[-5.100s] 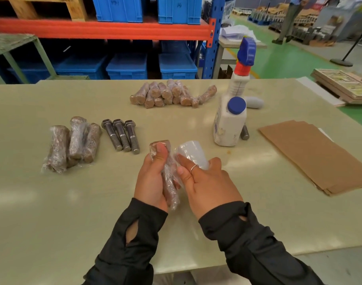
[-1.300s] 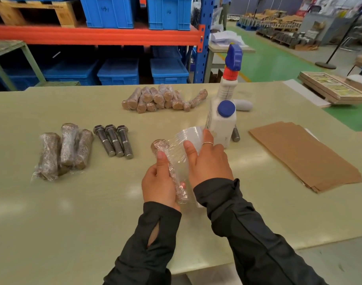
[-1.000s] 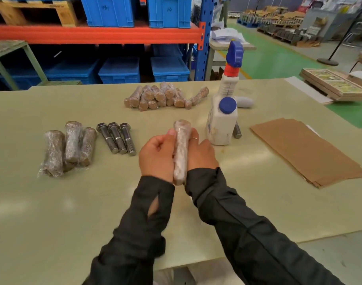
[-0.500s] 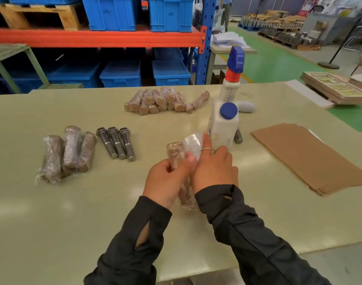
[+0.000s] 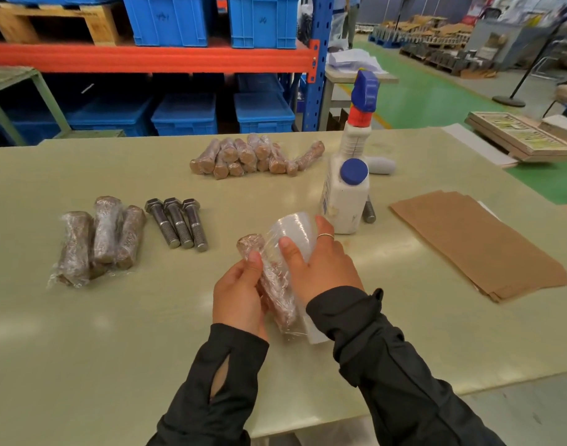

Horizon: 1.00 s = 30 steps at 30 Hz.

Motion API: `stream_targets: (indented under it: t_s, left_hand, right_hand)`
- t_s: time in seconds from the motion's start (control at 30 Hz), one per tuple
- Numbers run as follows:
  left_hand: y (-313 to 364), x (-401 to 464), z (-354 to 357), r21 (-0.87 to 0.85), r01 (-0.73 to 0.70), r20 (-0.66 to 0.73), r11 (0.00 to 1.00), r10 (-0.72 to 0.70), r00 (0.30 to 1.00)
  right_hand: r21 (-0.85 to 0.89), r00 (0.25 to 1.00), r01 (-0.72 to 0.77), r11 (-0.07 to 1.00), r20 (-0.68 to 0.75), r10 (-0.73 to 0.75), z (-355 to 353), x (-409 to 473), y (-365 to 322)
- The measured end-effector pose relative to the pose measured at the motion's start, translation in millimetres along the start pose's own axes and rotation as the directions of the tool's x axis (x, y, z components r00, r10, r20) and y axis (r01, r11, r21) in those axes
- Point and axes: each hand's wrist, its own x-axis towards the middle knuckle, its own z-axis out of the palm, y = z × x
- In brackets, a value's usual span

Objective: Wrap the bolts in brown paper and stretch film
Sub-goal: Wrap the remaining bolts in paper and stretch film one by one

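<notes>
Two hands meet above the worktop's near-middle, both forearms in black sleeves reaching in from the near edge. L. hand (image 5: 240, 296) curls round a paper-wrapped bolt (image 5: 272, 284), thumb pressed on its upper part; the bolt sits tilted, head end pointing to the far edge, shank end sticking out below the palm. R. hand (image 5: 320, 265) grips a stretch film roll (image 5: 293, 231) — fingers curled over it, ring on one finger — roll just right of the bolt's head, w/ clear film running from roll onto the bolt. Toward the left edge: three film-wrapped bolts (image 5: 98, 239), then three bare bolts (image 5: 177, 225) side by side. Near the far edge — a pile of paper-wrapped bolts (image 5: 253, 156). Brown paper sheets (image 5: 478, 243) lie stacked toward the right edge, a white spray bottle (image 5: 348, 188) between them and the hands.
</notes>
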Motion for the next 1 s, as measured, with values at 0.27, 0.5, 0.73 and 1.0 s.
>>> stream_targets:
  t_s: [0.27,0.5,0.73,1.0]
  left_hand:
    - [-2.0,2.6,2.5,0.188,-0.018,-0.131,0.982,0.043,0.990]
    - [0.6,-5.5,0.2,0.260,-0.045,-0.033,0.965,0.055,0.998]
    - [11.2,-16.1,3.5,-0.041,0.055,0.064,0.998,-0.052,0.997]
    - [14.4,-27.4,0.2,-0.111,0.084,0.184,0.990,-0.063,0.981]
  right_hand:
    - [0.113,0.990,-0.071,0.991,0.126,0.056,9.4,1.1,4.4]
    - [-0.023,0.997,0.028,0.999,0.078,-0.026,7.8,5.1,2.0]
    - [-0.079,0.994,0.105,0.991,0.051,-0.101,1.1,12.3,-6.7]
    - [-0.001,0.989,0.140,0.990,0.058,-0.140,-1.4,9.8,-4.1]
